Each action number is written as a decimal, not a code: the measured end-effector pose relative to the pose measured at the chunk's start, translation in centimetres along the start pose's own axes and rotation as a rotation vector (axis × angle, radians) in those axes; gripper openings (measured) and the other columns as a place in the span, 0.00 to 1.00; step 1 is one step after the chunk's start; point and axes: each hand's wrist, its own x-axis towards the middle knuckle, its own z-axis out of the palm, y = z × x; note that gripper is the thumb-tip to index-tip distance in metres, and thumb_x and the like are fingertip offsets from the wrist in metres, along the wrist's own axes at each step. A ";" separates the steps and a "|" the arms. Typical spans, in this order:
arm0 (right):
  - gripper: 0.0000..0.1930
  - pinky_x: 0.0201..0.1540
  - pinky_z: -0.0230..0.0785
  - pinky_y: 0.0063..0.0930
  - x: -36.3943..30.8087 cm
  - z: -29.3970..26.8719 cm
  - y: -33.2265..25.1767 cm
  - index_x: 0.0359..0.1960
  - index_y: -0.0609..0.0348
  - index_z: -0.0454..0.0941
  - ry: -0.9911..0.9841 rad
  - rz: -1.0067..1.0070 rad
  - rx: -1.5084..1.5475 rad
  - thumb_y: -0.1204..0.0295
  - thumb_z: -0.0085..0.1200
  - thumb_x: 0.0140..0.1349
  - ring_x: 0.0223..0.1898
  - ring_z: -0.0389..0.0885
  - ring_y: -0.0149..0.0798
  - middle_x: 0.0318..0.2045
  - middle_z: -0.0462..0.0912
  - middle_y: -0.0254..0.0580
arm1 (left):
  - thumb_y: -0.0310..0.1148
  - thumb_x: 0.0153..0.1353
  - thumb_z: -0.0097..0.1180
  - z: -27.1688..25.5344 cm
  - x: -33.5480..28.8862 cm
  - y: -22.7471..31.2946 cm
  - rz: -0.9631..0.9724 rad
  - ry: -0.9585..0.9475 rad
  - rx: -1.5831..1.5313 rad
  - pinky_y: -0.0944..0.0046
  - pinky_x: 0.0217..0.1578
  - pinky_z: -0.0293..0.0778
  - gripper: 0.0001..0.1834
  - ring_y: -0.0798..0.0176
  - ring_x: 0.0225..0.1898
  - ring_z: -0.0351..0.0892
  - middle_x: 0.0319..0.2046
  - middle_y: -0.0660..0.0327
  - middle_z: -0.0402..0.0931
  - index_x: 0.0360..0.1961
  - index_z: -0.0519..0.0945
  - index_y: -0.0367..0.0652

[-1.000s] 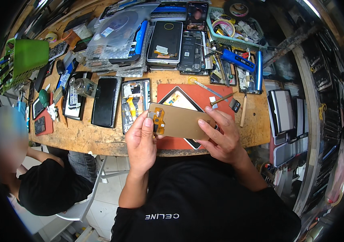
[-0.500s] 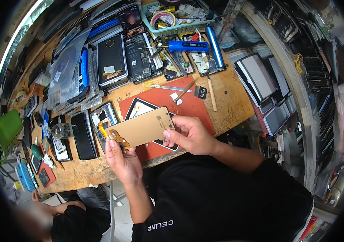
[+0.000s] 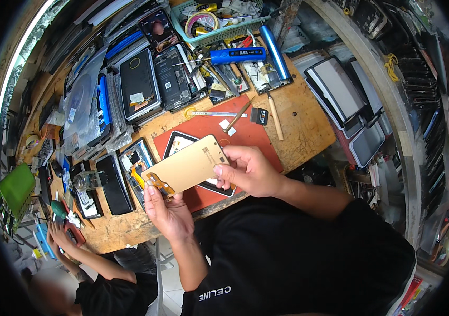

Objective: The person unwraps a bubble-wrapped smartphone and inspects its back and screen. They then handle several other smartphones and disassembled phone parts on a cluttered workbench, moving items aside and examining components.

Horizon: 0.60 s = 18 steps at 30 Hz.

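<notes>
Between both hands I hold a phone screen [image 3: 185, 164], its gold-coloured back turned up and an orange flex cable [image 3: 159, 184] at its left end. My left hand [image 3: 171, 215] grips the lower left corner by the cable, thumb on top. The right end is pinched by my right hand [image 3: 251, 173], thumb on the back and fingers at the edge. Below the screen, partly hidden by it, a dark-rimmed phone frame [image 3: 171, 143] lies on a red mat [image 3: 263, 147]. An opened phone [image 3: 139, 158] with its inner parts showing lies left of the mat.
Beyond the mat are a wooden-handled tool [image 3: 275, 118], a metal ruler [image 3: 219, 114] and a blue electric screwdriver [image 3: 237, 55]. Stacked phones [image 3: 139, 87] and a green basket [image 3: 224, 34] line the back. At lower left, a co-worker's hands [image 3: 61, 237] are at the bench.
The view has shifted slightly. Both my hands keep hold of the phone screen, which is a little more tilted. The co-worker's arms now reach up to the bench.
</notes>
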 end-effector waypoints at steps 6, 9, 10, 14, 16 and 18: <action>0.07 0.40 0.80 0.22 0.8 -2.1 -0.9 0.48 0.66 0.79 0.046 -0.017 0.069 0.74 0.57 0.75 0.37 0.84 0.23 0.37 0.84 0.34 | 0.32 0.77 0.50 0.4 -0.1 0.9 -0.082 -0.079 -0.029 0.54 0.53 0.85 0.19 0.58 0.55 0.86 0.55 0.52 0.82 0.63 0.73 0.34; 0.10 0.39 0.80 0.22 1.0 -2.7 -1.4 0.51 0.68 0.78 0.059 -0.009 0.015 0.73 0.59 0.74 0.38 0.86 0.25 0.38 0.85 0.38 | 0.27 0.75 0.56 1.0 -0.4 1.0 -0.029 -0.062 0.362 0.59 0.49 0.83 0.14 0.65 0.45 0.85 0.48 0.55 0.83 0.57 0.76 0.34; 0.11 0.40 0.80 0.22 1.1 -2.4 -1.4 0.53 0.68 0.77 0.103 -0.048 0.024 0.74 0.58 0.75 0.38 0.86 0.27 0.38 0.85 0.39 | 0.25 0.74 0.57 1.2 -0.5 1.0 -0.014 -0.054 0.456 0.61 0.48 0.82 0.12 0.68 0.42 0.84 0.45 0.56 0.84 0.55 0.77 0.34; 0.17 0.44 0.81 0.26 0.9 -0.9 -1.2 0.61 0.70 0.72 0.211 -0.056 0.075 0.73 0.55 0.77 0.42 0.87 0.33 0.44 0.86 0.47 | 0.18 0.67 0.61 2.5 -0.2 0.3 0.804 -0.225 1.008 0.55 0.47 0.85 0.11 0.52 0.44 0.89 0.43 0.50 0.86 0.50 0.81 0.34; 0.17 0.46 0.82 0.27 0.4 -0.5 -1.2 0.62 0.70 0.73 0.122 0.039 0.134 0.72 0.54 0.77 0.43 0.87 0.33 0.46 0.86 0.48 | 0.17 0.58 0.66 2.9 0.3 0.2 1.099 -0.314 1.303 0.52 0.49 0.85 0.13 0.47 0.44 0.88 0.42 0.49 0.88 0.45 0.87 0.36; 0.11 0.44 0.83 0.24 0.0 0.0 -1.1 0.53 0.67 0.78 0.065 0.002 0.289 0.71 0.57 0.76 0.41 0.87 0.28 0.42 0.86 0.41 | 0.22 0.59 0.68 3.1 0.3 0.0 1.187 -0.426 1.465 0.54 0.48 0.85 0.10 0.51 0.46 0.87 0.42 0.54 0.88 0.43 0.89 0.40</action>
